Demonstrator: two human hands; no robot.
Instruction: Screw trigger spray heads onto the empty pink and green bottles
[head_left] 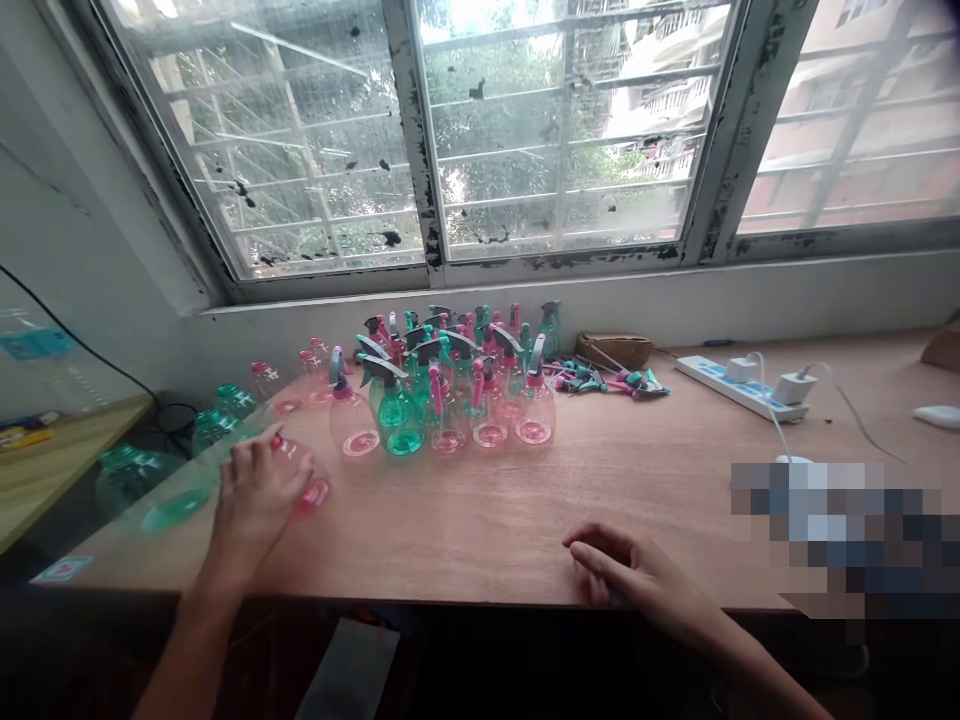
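Note:
My left hand (pixel 259 480) is closed around the upper part of a clear pink bottle (pixel 315 492) that has no spray head visible. Several capless green bottles (pixel 176 508) and pink bottles (pixel 266 380) stand to its left and behind it. My right hand (pixel 630 570) rests at the front edge of the table, fingers loosely curled with a gap at the thumb, nothing seen in it. Between the hands, farther back, a cluster of pink spray bottles (pixel 534 415) and green spray bottles (pixel 403 425) stands upright, topped with trigger heads.
Loose trigger spray heads (pixel 637 384) lie in a pile beside a brown box (pixel 615 348) near the wall. A white power strip (pixel 739 388) with plugged-in chargers and cables is at the right. A pixelated patch hides the right front. Windows (pixel 562 130) line the back.

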